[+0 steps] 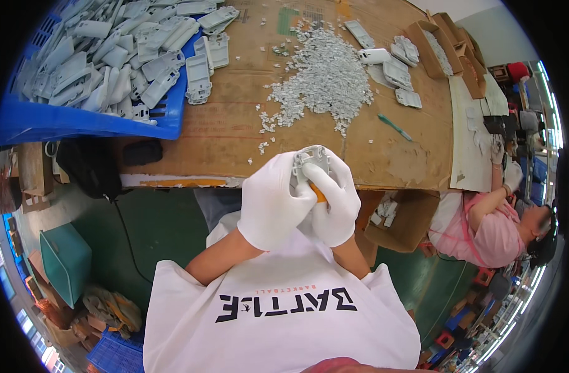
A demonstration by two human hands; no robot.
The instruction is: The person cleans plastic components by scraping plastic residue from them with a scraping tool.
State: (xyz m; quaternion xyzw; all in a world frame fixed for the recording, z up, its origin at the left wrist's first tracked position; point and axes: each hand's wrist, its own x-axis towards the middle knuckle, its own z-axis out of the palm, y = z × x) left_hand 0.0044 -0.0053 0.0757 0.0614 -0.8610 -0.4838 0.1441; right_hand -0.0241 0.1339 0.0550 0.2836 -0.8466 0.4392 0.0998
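Note:
Both of my hands wear white gloves and meet just in front of the table's near edge. My left hand is closed around the left side of a grey-white plastic housing, whose moulded inner side faces up. My right hand is closed on its right side, the thumb pressing on the inside. A small orange-yellow piece shows between the hands under that thumb; its kind cannot be made out. Beyond lies a spread heap of small whitish plastic pieces on the cardboard-covered table.
A blue crate full of similar housings stands at the left. More housings and a teal pen-like tool lie right of the heap. Cardboard boxes stand behind. An open carton sits below the table edge; a co-worker sits at right.

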